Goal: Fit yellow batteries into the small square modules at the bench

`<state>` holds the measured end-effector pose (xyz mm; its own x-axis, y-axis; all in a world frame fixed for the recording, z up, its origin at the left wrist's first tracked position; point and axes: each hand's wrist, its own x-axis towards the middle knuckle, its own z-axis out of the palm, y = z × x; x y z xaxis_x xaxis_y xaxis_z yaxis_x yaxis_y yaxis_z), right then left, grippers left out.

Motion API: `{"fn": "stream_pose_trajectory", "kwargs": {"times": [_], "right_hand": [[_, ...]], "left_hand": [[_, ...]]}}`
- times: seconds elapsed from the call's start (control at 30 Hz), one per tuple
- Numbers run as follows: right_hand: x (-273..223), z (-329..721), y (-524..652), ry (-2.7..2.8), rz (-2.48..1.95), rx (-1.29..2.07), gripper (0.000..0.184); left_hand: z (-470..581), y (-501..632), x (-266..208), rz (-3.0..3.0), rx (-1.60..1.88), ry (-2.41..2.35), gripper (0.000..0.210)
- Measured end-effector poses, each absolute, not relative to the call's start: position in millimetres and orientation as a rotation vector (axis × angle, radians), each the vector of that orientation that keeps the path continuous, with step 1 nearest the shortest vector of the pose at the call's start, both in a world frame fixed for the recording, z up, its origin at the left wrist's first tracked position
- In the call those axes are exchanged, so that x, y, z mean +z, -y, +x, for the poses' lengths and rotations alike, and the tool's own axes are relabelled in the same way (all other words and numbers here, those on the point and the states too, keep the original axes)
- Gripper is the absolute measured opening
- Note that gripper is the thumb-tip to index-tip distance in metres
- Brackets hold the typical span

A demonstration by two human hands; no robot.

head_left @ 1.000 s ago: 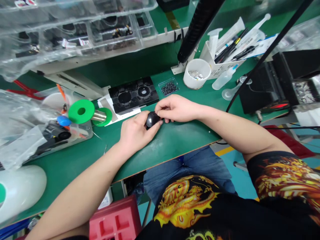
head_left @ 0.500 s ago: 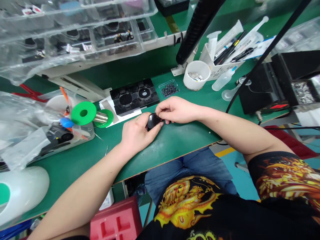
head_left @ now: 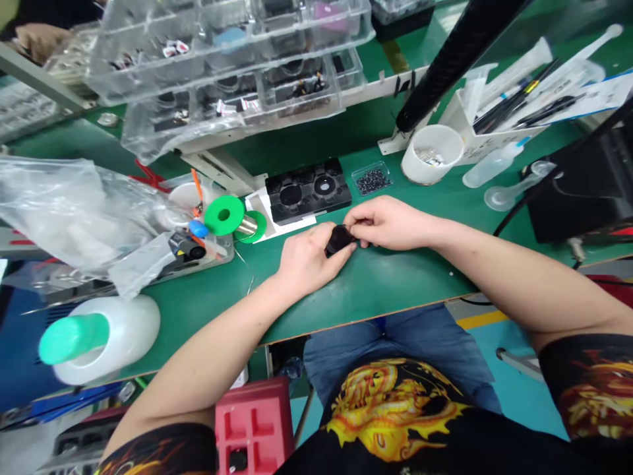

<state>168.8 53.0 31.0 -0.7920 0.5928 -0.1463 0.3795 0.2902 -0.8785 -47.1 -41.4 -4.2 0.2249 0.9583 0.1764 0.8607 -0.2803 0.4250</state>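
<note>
My left hand point(head_left: 309, 257) is closed around a small, rounded black plastic part point(head_left: 339, 240), thumb along its near side. At the part's right edge, my right hand point(head_left: 388, 223) has its thumb and fingertips pinched together; anything between them is too small or hidden to make out. Both hands are just above the green bench point(head_left: 395, 277). Behind them lies a black fixture plate point(head_left: 306, 191) with two round recesses, on white sheets. Beside it sits a shallow clear tray point(head_left: 390, 183) of tiny dark pieces, probably screws.
To the left are a green solder wire spool point(head_left: 225, 215), a bin with plastic bags point(head_left: 84, 204) and a white bottle point(head_left: 133, 330). A white cup point(head_left: 432, 155), pen holder point(head_left: 499, 146) and squeeze bottle point(head_left: 494, 165) stand right. Clear drawers point(head_left: 237, 49) hang above. Another person's hand point(head_left: 42, 43) shows top left.
The camera has turned left, so everything sits further right in the picture. Both hands stay together at the black part, whose face has tilted and lost its bright reflection.
</note>
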Motion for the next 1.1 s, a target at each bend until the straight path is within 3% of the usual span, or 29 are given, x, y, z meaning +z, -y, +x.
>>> {"fn": "stream_pose_trajectory", "kwargs": {"times": [1.1], "right_hand": [[27.0, 169.1, -53.4, 2.359, -0.892, 1.475, 0.017]], "left_hand": [[-47.0, 43.8, -6.0, 2.339, 0.565, -1.695, 0.032]]}}
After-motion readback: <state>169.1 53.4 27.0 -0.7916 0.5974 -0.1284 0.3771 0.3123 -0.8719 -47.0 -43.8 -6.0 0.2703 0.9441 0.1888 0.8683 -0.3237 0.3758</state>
